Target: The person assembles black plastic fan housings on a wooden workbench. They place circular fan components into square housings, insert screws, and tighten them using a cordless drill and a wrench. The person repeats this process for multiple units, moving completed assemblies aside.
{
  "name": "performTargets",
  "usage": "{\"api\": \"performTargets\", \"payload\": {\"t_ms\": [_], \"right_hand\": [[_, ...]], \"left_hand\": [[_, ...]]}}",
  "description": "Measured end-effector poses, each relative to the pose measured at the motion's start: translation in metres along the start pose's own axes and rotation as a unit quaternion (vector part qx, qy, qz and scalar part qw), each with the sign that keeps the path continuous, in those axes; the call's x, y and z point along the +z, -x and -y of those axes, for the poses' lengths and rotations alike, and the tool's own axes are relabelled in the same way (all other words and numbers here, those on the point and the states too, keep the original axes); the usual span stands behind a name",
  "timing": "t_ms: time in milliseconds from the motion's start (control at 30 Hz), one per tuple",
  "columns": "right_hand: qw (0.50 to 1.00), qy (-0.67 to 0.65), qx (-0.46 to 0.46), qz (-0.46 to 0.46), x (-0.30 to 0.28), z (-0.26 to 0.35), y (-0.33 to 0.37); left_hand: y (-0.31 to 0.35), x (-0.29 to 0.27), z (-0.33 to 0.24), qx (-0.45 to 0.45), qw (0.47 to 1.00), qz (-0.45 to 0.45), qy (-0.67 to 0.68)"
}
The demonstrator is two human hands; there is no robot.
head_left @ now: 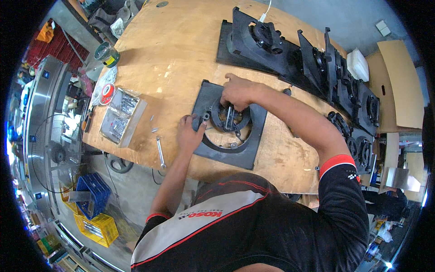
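One square black frame (pixel 235 152) with a round opening is seen lying flat near the middle of the wooden desk (pixel 172 54), and one black ring-shaped motor mount (pixel 231 120) sits inside that opening. Two hands are at work on it. The left hand (pixel 189 132) is laid on the frame's left edge, palm down, its fingers closed on the rim beside the opening; the forearm runs up from the near side. The right hand (pixel 238 90) is reached across from the right, wrist bent, and is set on the far side of the mount — its fingers are curled together over the top of the mount, though what exactly is pinched beneath them cannot be told.

Along the far right of the desk a row of similar black frames (pixel 317 61) is stacked on edge, leaning one against the next; the count cannot be told surely, at least six. One spanner (pixel 160 152) is left on the desk just left of the frame, and one clear plastic box (pixel 123 115) of small metal parts lies further left. Two tape rolls are seen at the left edge — a red one (pixel 107 93) and a green one (pixel 107 53). On the floor to the near left, one blue crate (pixel 93 194) and one yellow crate (pixel 96 229) are stood, with a standing fan (pixel 54 152) beside them.
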State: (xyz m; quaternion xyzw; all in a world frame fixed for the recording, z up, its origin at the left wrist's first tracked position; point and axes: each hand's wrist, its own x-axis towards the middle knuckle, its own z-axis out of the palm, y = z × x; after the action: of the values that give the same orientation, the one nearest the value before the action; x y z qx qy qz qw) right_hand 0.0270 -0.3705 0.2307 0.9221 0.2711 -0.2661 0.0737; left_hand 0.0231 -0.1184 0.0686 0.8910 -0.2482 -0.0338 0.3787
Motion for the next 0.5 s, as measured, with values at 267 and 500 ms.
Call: {"api": "performTargets", "payload": {"t_ms": [267, 500], "right_hand": [[0.998, -0.044, -0.027, 0.033, 0.006, 0.000, -0.003], [0.989, -0.142, -0.022, 0.026, 0.044, 0.003, -0.014]], "left_hand": [[-0.019, 0.009, 0.007, -0.080, 0.994, 0.006, 0.078], [-0.026, 0.006, -0.002, -0.080, 0.996, 0.036, 0.030]]}}
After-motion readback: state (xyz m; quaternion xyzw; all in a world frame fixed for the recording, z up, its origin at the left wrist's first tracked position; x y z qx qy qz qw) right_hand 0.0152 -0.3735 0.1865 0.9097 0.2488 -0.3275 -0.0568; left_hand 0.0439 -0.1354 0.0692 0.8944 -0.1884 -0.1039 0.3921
